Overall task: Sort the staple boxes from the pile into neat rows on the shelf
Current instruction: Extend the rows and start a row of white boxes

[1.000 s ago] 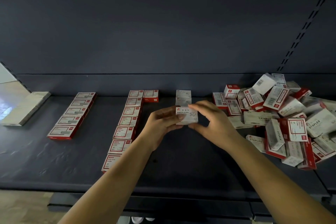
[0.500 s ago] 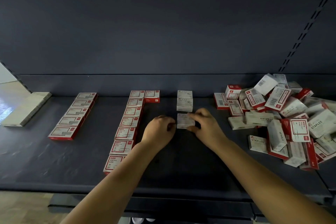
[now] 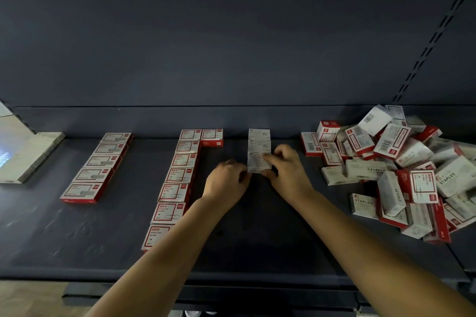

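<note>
**Staple boxes lined up on a dark shelf, both hands on the nearest white box**

Head view: Staple boxes are seen in four groups on the dark shelf [image 3: 77, 239]. A loose pile [image 3: 401, 172] of red-and-white and white boxes is heaped at the right end, some flat, some on edge, some tilted over others. A short white row [image 3: 259, 140] of boxes is laid front to back near the middle of the shelf, starting at the back wall. To its left a longer red-bordered row [image 3: 177, 183] runs toward the front edge, with one extra box [image 3: 212, 136] set beside its rear end. Further left, a second red-edged row [image 3: 99, 165] of five boxes is laid the same way. A pale flat board [image 3: 31, 157] lies at the far left.

The nearest white box [image 3: 258, 162] is set touching the box behind it in the white row. The left hand [image 3: 226, 183] is held at its left front corner, fingers curled and fingertips pressed against the box's edge. The right hand [image 3: 288, 172] is pinched on the box, its fingers laid over the right part of the top and its thumb at the front edge. The box lies flat between the two hands, well apart from the pile.
</note>
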`<state>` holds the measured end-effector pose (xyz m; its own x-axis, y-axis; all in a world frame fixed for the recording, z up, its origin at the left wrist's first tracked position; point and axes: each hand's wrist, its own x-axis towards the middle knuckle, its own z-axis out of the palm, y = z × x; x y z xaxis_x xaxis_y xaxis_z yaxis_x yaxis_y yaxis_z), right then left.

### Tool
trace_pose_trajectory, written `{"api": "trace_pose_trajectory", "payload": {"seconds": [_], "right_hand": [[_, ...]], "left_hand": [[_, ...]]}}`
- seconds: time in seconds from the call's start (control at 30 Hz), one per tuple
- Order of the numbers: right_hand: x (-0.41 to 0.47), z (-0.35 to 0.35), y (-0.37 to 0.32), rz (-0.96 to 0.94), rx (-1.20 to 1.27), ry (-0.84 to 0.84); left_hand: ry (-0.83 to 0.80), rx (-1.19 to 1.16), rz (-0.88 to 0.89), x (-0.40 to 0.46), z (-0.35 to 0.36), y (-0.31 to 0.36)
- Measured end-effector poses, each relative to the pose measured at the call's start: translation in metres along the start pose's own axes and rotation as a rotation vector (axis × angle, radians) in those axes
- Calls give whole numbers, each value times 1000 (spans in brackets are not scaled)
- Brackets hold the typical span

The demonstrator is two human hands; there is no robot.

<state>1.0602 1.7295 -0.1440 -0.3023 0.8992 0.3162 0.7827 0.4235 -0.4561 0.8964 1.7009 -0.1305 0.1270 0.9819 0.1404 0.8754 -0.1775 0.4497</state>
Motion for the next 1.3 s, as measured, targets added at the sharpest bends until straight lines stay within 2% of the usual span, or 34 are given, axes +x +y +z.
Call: {"api": "trace_pose_trajectory", "payload": {"seconds": [0.2, 0.43, 0.6, 0.87, 1.3], "right_hand": [[-1, 1, -1, 4, 62, -26], [0, 6, -2, 42, 69, -76], [3, 5, -2, 63, 57, -121], [3, 3, -3, 101, 42, -195], [6, -4, -10, 103, -14, -209]], "left_hand": [[4, -31, -63, 11, -5, -2], [-149, -68, 2, 27, -2, 1], [-147, -68, 35, 27, 2, -4], [-111, -105, -20, 30, 6, -1], [-129, -66, -43, 30, 3, 6]]}}
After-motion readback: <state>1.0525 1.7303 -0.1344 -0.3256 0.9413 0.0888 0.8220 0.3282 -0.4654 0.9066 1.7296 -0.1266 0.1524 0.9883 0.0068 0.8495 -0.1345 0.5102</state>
